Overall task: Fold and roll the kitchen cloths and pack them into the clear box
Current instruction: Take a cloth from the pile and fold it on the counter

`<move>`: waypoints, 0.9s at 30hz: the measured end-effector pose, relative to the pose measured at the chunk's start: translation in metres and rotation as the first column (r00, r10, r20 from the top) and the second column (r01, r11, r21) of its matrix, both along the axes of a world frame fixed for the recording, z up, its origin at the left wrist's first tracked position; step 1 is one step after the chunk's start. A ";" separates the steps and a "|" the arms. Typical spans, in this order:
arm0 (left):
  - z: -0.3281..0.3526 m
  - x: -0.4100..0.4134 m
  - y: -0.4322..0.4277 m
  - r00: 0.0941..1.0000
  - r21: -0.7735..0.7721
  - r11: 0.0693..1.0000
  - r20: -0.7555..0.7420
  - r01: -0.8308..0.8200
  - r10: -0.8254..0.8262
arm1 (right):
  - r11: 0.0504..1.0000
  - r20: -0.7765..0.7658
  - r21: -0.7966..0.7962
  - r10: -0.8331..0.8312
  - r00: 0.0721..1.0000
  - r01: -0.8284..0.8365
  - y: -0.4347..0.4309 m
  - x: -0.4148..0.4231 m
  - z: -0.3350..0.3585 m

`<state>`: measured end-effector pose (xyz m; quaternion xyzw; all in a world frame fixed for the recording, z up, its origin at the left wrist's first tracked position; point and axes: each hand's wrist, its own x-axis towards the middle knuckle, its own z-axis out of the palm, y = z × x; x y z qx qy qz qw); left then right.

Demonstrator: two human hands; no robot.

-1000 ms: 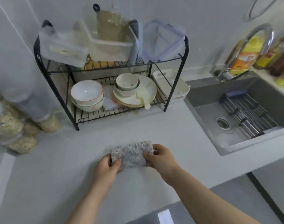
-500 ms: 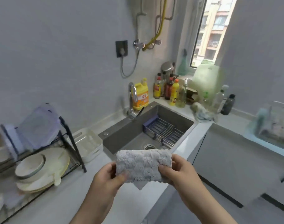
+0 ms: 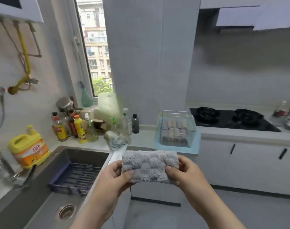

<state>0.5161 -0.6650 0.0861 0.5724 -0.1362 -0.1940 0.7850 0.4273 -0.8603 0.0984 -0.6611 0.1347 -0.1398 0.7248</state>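
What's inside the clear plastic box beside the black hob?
The clear plastic box holds rolled cloths, pale and grey, in stacked rows. Anything behind the front rolls is hidden; count unclear.

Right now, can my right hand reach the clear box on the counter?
Probably not without stepping closer: the clear box sits on the counter well beyond the right hand, which grips the grey cloth. Nothing stands in between.

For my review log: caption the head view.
Left hand and right hand grip a grey cloth, the clear box standing beyond.
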 end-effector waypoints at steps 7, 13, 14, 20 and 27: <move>-0.011 0.063 -0.100 0.953 -0.010 0.954 0.039 0.300 -0.299 | 0.972 0.000 0.058 -0.227 0.974 0.227 -0.080 0.032 -0.015; -0.026 0.175 -0.153 0.981 -0.127 0.975 -0.047 0.181 -0.188 | 0.966 -0.072 0.097 -0.235 0.969 0.241 -0.117 0.131 -0.030; -0.025 0.195 -0.161 0.977 -0.171 0.969 -0.086 0.177 -0.194 | 0.968 -0.079 0.087 -0.230 0.970 0.236 -0.120 0.151 -0.030; -0.024 0.291 -0.217 0.918 -0.358 0.914 -0.265 0.190 -0.294 | 0.926 -0.087 0.093 -0.360 0.929 0.367 -0.149 0.253 -0.028; -0.035 0.343 -0.284 0.868 -0.328 0.910 -0.338 0.254 -0.365 | 0.910 -0.126 0.157 -0.367 0.922 0.384 -0.191 0.305 -0.047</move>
